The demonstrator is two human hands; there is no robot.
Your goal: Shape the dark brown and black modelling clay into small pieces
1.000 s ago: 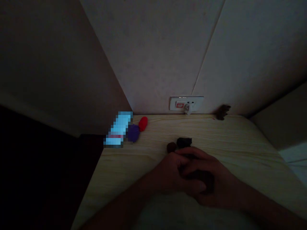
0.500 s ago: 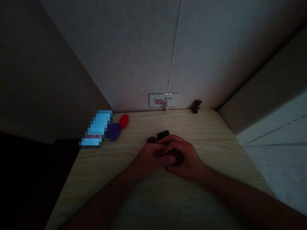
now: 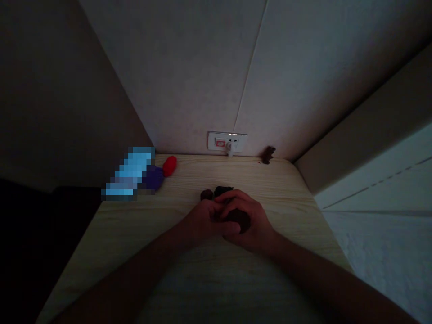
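Note:
Over the middle of the wooden tabletop, both my hands close around a dark brown lump of modelling clay (image 3: 241, 220). My right hand (image 3: 254, 220) wraps it from the right, fingers curled over its far side. My left hand (image 3: 209, 220) comes in from the left, its thumb pressed along the lump's near face. Just beyond my fingers lie a small brown lump (image 3: 206, 195) and a black piece (image 3: 223, 191), partly hidden by my hands. The dim light blurs the details.
On the tabletop (image 3: 128, 234), a purple lump (image 3: 154, 178) and a red lump (image 3: 170, 166) lie at the back left, beside a pixelated bright screen (image 3: 130, 173). A small brown figure (image 3: 269, 155) stands against the wall near a socket with a plug (image 3: 230, 147).
The view has shifted slightly, so most things sit a little further left. My hands keep their hold on the brown lump, with the left thumb pressed on it in both frames.

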